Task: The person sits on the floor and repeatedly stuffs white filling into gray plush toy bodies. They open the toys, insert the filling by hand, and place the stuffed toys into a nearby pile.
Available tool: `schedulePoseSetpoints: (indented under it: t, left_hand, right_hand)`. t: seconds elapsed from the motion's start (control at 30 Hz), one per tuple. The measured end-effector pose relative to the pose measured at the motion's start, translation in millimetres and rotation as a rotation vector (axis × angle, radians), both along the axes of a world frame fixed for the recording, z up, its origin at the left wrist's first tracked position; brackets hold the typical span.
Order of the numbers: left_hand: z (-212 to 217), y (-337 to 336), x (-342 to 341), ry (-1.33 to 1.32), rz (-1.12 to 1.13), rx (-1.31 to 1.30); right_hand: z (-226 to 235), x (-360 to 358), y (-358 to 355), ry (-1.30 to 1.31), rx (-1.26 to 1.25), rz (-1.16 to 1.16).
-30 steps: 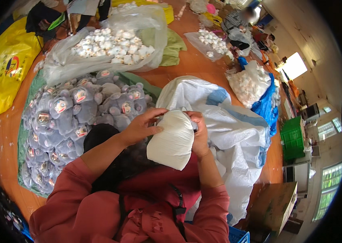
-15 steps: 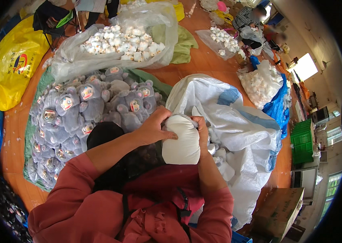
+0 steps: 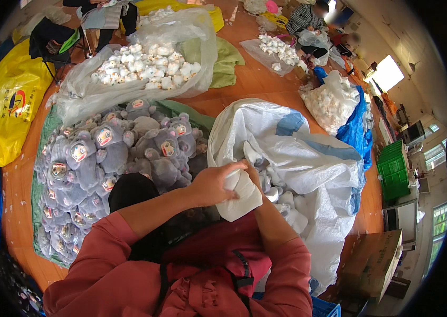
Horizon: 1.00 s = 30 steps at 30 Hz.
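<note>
My left hand (image 3: 214, 185) grips a white stuffed fabric piece (image 3: 242, 198) from the left side, just in front of my chest. My right hand (image 3: 252, 170) is mostly hidden behind that piece and holds its far side. Both hands are over the open mouth of a large white woven sack (image 3: 308, 174) with blue patches, which holds several similar white pieces (image 3: 281, 198). To my left lies a heap of grey plush dolls (image 3: 107, 158) with pale faces.
A clear plastic bag of small white plush parts (image 3: 144, 63) lies beyond the dolls. A yellow bag (image 3: 9, 103) sits far left. Another person (image 3: 310, 24) sits at the back by more white parts (image 3: 279, 50). A green crate (image 3: 392, 169) and a cardboard box (image 3: 374, 261) stand right.
The white piece has dropped lower and closer to my chest, and looks more squeezed. My view has tilted down and left, bringing the doll heap nearer the middle.
</note>
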<state>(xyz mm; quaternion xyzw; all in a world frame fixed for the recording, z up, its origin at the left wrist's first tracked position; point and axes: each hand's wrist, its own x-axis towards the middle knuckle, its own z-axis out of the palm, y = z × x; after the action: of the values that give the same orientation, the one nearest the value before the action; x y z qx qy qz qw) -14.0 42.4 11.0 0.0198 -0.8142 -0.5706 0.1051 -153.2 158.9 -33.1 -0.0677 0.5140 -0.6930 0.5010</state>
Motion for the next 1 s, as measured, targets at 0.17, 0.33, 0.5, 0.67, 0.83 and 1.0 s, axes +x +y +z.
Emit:
schedulePoseSetpoints:
  t: [0.17, 0.33, 0.5, 0.67, 0.83, 1.0]
  left_hand:
    - [4, -24, 4, 0.013, 0.101, 0.269]
    - [-5, -45, 6, -0.031, 0.072, 0.693]
    - [-3, -55, 8, -0.122, 0.096, 0.795]
    - [-14, -49, 4, -0.071, 0.128, 0.608]
    - [-6, -46, 7, -0.210, 0.085, 0.654]
    - [-5, -45, 10, -0.205, -0.138, 0.835]
  right_hand:
    - [15, 6, -4, -0.206, -0.057, 0.100]
    - [14, 19, 3, 0.649, -0.126, 0.093]
    - [39, 19, 14, 0.289, -0.254, 0.268]
    - [34, 24, 6, 0.241, -0.071, 0.288]
    - [35, 31, 2, 0.196, 0.060, 0.234]
    - [1, 15, 20, 0.181, -0.167, 0.199]
